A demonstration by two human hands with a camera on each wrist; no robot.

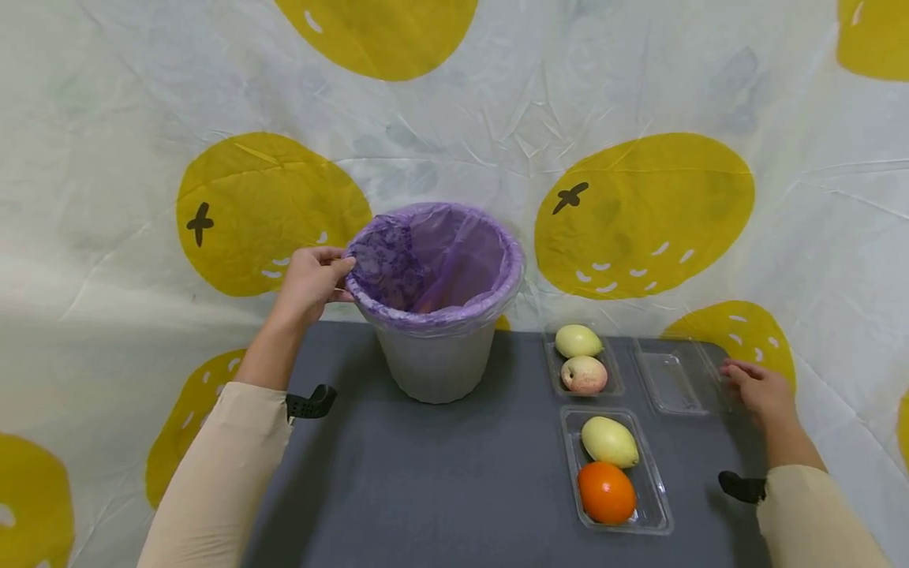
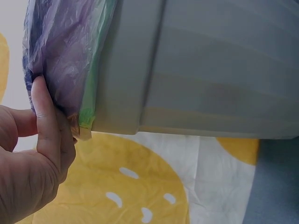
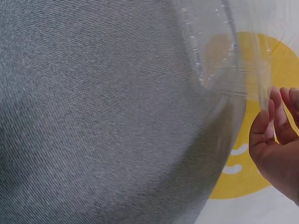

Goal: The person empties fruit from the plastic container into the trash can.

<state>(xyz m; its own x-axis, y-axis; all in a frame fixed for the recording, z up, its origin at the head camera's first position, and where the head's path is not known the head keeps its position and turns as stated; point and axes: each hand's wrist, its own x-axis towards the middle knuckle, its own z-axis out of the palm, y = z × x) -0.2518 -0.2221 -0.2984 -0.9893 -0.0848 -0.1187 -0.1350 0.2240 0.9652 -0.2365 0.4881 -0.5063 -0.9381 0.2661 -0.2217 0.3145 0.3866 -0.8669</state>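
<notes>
Probably the shakiest point is at the right, where the right hand (image 1: pixel 760 386) pinches the thin edge of a transparent box (image 1: pixel 671 383) near the far right corner of the table (image 1: pixel 440 481): such light plastic could flex, slip from the fingers, or be nudged off. The left hand (image 1: pixel 316 280) grasps the rim of the bin (image 1: pixel 436 371) over its purple liner (image 1: pixel 469 264), to the left of the fruit; a hard pull might tear the film or tip the bin. A stray sleeve (image 1: pixel 817 517) could jog the nearer tray (image 1: pixel 649 513), rolling its orange (image 1: pixel 607 493).
</notes>
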